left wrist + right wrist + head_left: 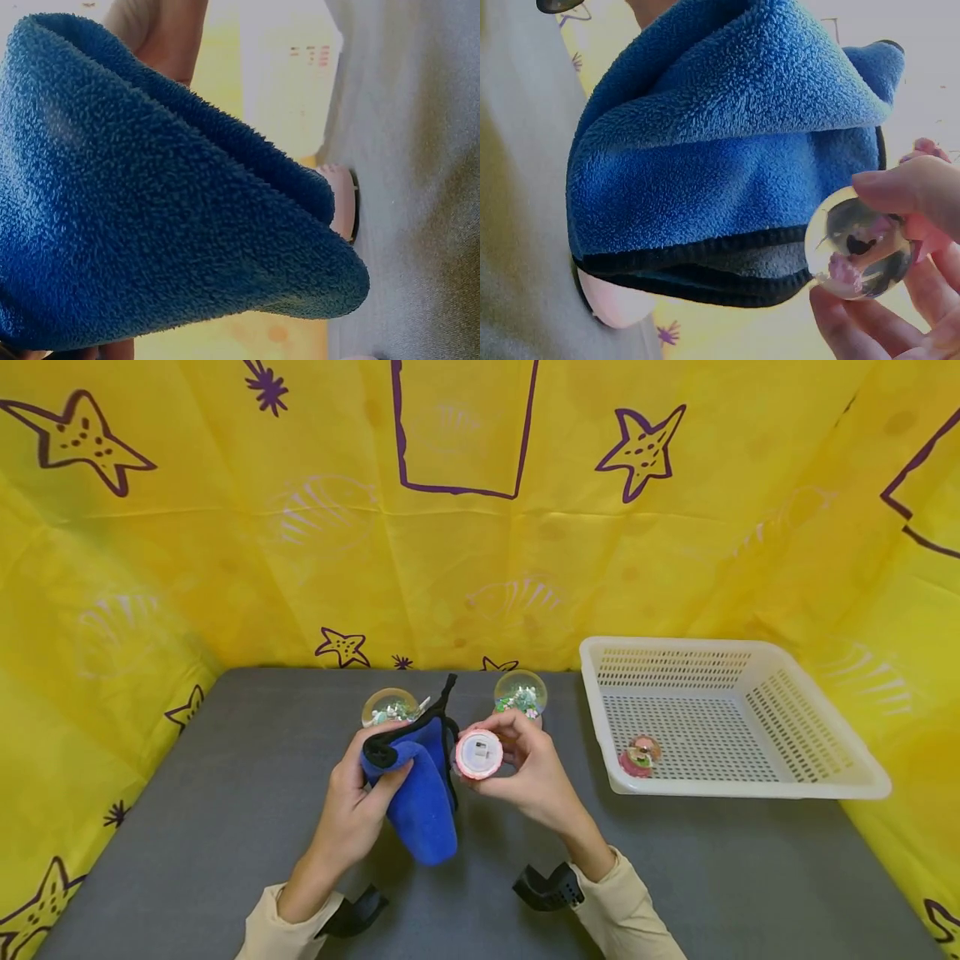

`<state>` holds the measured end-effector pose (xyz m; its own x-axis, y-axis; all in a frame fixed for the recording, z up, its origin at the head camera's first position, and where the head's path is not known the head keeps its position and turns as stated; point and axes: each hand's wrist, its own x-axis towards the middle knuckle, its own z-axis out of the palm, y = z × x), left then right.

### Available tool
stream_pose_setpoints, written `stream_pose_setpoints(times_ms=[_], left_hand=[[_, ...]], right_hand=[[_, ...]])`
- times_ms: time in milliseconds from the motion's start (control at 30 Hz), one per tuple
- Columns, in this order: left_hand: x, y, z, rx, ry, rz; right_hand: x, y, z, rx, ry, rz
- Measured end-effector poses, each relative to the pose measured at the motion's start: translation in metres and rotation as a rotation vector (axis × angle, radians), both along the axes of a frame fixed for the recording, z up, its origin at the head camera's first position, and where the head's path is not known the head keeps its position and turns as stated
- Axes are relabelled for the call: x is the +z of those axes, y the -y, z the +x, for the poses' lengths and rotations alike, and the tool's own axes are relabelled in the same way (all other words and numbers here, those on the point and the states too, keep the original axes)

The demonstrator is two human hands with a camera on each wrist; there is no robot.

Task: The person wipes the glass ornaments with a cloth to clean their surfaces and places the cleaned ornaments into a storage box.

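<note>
My left hand (351, 806) grips a folded blue towelling cloth (423, 814) with black edging, thumb on the near side; the cloth's lower end hangs over the table. Just right of it, my right hand (538, 774) holds a small snow globe (480, 754) between thumb and fingers. Its pink scalloped base, with a white underside, faces the head camera. In the right wrist view the clear ball (859, 244) of this globe shows pink shapes inside and points towards the cloth, right at its black edge. The cloth hides most of the left fingers.
Two larger snow globes with green and white bits stand behind the hands, a left one (390, 702) and a right one (521, 692). A white plastic basket (750, 788) stands at the right, with a small pink-based globe (637, 760) inside. Yellow patterned fabric (450, 568) borders the grey table (225, 827).
</note>
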<state>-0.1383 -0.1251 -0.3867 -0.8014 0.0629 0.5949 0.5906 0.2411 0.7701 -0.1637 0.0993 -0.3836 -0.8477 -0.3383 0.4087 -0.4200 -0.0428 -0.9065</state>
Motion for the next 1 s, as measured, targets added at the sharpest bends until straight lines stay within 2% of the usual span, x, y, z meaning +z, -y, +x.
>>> stream_pose_setpoints(times_ms=[100,233,400,533,667,833,1000], left_hand=[[0.0,0.0006,-0.0006,-0.007,0.005,-0.006],[-0.0007,0.0011,-0.0008,-0.058,0.019,-0.057],[-0.0043,-0.0032,0.0009,-0.147,0.072,-0.23],[-0.007,-0.0073,0.0032,-0.121,0.102,-0.346],[-0.0077,-0.0077,0.0048,-0.077,0.124,-0.344],[-0.0073,-0.0052,0.0037,-0.06,0.106,-0.274],[-0.0049,-0.0013,0.0022,-0.05,0.124,-0.206]], right_hand=[[-0.0006,-0.0003,-0.0005,-0.012,-0.035,0.043],[-0.003,0.0015,-0.002,-0.028,-0.147,0.127],[-0.0051,0.0041,-0.0016,-0.065,-0.277,0.261],[-0.0051,0.0058,-0.0002,-0.051,-0.358,0.362],[-0.0042,0.0074,0.0007,-0.013,-0.417,0.408],[-0.004,0.0089,0.0006,-0.003,-0.508,0.438],[-0.0051,0.0065,-0.0012,-0.019,-0.533,0.399]])
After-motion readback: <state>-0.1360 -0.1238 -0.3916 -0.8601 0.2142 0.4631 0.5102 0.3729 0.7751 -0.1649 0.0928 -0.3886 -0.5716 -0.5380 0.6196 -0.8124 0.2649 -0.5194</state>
